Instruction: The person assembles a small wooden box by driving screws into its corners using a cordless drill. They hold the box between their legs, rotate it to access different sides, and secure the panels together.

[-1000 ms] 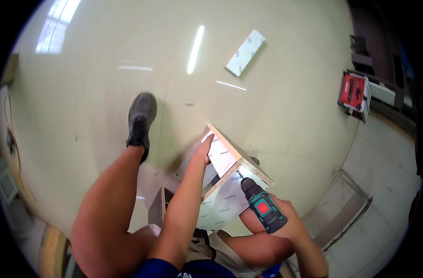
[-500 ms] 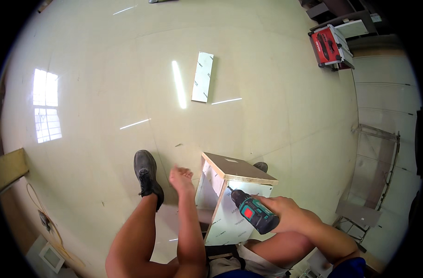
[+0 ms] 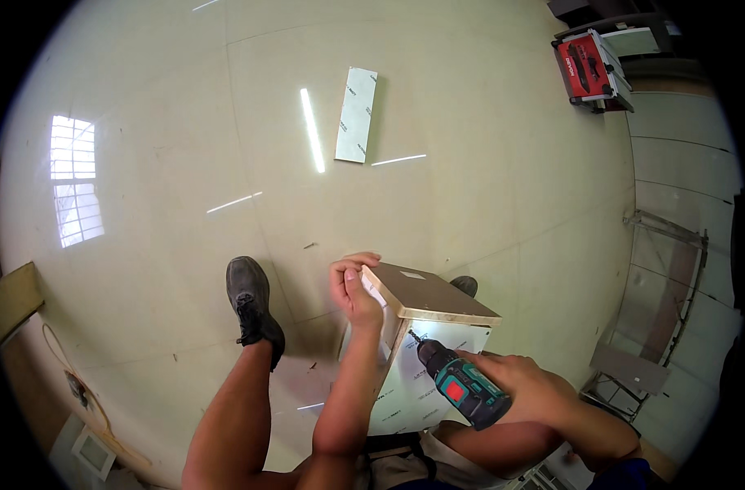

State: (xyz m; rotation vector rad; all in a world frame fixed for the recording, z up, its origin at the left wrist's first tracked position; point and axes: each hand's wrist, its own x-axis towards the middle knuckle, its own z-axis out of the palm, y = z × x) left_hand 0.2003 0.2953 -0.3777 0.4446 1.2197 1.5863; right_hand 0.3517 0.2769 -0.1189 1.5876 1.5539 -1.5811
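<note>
The right hand is wrapped around one drill, forearm slanting in from the lower right. The left hand, fingers curled, rises to a corner of one box between two legs; whether it grips, I cannot tell. Beyond lies one white board.

Glossy beige floor, faintly seamed. Window reflection just past 9 o'clock; light streak, 11. Red case, 2 o'clock. Pale panels, 3. Yellowish block, 9. Cord, 8.
</note>
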